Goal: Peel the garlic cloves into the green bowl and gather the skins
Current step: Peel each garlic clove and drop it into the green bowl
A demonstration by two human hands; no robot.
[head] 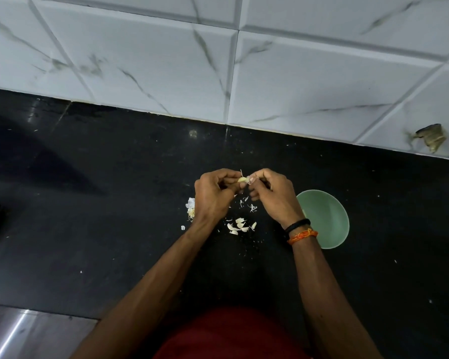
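Above the black counter my left hand (214,195) pinches a pale garlic clove (242,180) between thumb and fingers. My right hand (271,194) pinches a bit of skin at the clove's right end. Several unpeeled cloves (240,226) lie on the counter just below my hands. Loose skins (249,206) are scattered between the hands and the cloves. Part of a garlic bulb (191,206) shows behind my left hand. The green bowl (327,218) stands right of my right wrist, partly hidden by it.
The black counter (114,216) runs to a white marbled tile wall (218,60) at the back. A chipped spot (430,137) marks the wall at the right. A steel edge (16,332) shows at the lower left. Small white flecks dot the counter.
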